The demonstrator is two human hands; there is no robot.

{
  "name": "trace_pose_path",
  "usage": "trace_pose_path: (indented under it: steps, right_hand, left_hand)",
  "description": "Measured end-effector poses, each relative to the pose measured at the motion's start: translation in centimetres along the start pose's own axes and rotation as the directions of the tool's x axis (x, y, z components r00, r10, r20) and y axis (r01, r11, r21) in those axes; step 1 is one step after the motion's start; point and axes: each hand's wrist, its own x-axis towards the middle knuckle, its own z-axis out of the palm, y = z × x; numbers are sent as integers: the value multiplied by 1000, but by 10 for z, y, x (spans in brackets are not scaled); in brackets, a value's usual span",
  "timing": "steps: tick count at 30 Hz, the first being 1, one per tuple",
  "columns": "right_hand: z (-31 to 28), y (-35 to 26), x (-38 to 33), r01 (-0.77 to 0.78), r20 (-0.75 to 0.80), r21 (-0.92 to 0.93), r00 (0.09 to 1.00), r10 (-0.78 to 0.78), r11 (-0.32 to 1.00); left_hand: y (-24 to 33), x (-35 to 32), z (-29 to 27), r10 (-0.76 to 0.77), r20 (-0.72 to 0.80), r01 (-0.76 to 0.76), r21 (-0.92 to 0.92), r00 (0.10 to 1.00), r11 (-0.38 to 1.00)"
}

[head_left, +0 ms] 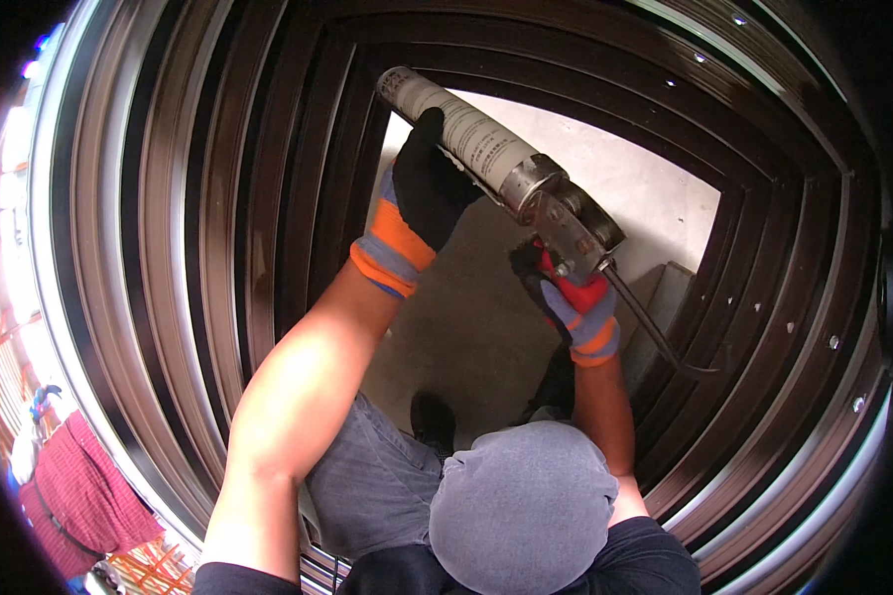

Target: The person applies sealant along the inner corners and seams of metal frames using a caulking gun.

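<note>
Both my hands wear dark gloves with orange and grey cuffs. They hold a caulking gun [577, 233] slanting across the upper middle, loaded with a pale printed sealant cartridge [476, 139]. My left hand [432, 183] is closed against the underside of the barrel, near its middle. Lower and to the right, my right hand [577, 297] wraps the grip below the metal housing; its fingers are partly hidden. The gun's thin metal rod [655, 332] runs back past my right wrist and bends at its end. The cartridge's far end points up and left, close to a brown frame.
Dark brown frame profiles [298, 178] surround me in nested rings, with several bright screw heads [833, 342] on the right. Concrete floor [446, 317] shows inside. My grey trouser leg [377, 486] and rounded grey cloth [521, 506] fill the bottom. Red checked cloth [89, 486] lies outside, lower left.
</note>
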Motion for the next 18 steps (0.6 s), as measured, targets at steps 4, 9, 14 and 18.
trace_pose_path:
  steps: [4,9,14,18]
  right_hand:
    - [-14,-31,16,35,53,-52,998,-32,998]
    - [-8,-39,23,-11,-27,303,999,21,953]
    - [-26,-20,14,183,15,-17,983,-183,983]
    - [-44,9,-19,-74,123,131,991,58,989]
  left_hand:
    - [3,1,0,-10,29,11,-30,1000,999]
    - [8,1,-6,19,27,-18,-29,999,999]
    - [-3,7,-16,-67,201,85,-78,977,993]
    - [-28,5,-12,-233,198,236,7,952,972]
